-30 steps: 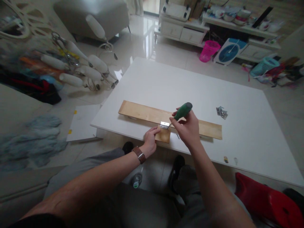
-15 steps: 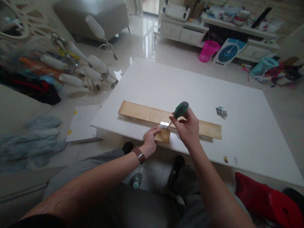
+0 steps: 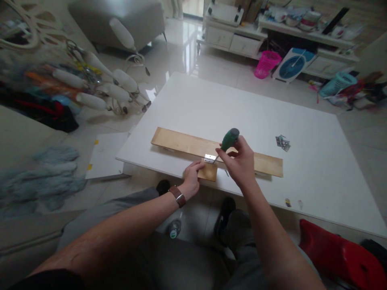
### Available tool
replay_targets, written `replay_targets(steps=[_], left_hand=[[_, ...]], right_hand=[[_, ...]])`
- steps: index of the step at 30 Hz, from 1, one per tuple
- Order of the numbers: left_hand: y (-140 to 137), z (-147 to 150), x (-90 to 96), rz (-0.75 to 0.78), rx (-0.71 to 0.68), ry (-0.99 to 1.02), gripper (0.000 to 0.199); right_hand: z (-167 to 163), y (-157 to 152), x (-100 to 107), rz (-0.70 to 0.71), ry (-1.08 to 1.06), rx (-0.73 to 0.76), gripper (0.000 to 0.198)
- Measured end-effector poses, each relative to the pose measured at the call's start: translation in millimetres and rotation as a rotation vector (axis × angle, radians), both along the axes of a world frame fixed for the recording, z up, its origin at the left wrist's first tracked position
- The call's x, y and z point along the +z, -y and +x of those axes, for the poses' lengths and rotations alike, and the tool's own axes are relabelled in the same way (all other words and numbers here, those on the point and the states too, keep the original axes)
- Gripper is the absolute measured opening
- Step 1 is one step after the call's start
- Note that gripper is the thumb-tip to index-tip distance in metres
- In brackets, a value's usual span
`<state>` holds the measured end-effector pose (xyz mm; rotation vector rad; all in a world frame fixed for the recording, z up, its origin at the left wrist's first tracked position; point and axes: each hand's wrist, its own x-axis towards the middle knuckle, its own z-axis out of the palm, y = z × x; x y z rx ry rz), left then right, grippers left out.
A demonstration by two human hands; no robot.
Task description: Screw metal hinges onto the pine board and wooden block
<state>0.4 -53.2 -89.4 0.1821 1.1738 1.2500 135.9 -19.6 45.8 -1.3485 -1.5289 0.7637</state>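
At far left of the frame, a white chandelier (image 3: 99,86) lies on the tiled floor. Near centre, a person's left hand (image 3: 191,179), fingers pressed down flat, steadies a small wood block (image 3: 208,171) at the near edge of a white board (image 3: 302,177). Just right of it, the right hand (image 3: 238,163) is closed around a green-handled screwdriver (image 3: 227,141), its tip tilted down onto a metal hinge (image 3: 209,158) joining the block to a long wooden plank (image 3: 181,141). Spare hinges (image 3: 282,142) lie farther right.
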Motion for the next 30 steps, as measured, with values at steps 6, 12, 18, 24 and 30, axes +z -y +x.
replay_targets(steps=[6,12,18,24,30], left_hand=[[0.1,-0.2,0.9,-0.010,-0.009,-0.013,0.032],[-0.3,-0.3,0.0,0.003,0.003,0.005,0.030],[0.1,0.0,-0.1,0.012,0.008,-0.003,0.031],[-0.1,-0.2,-3.2,0.004,-0.003,0.003,0.031],[-0.3,1.3,0.6,0.019,0.018,-0.016,0.029]], right_hand=[[0.3,1.9,0.2,-0.054,-0.092,0.084,0.027],[0.4,0.6,0.0,-0.028,-0.068,0.051,0.026],[0.3,-0.9,-4.3,0.022,-0.026,-0.020,0.022],[-1.3,1.4,3.0,-0.018,-0.066,0.082,0.023],[0.5,-1.0,-1.3,0.027,0.005,0.009,0.023]])
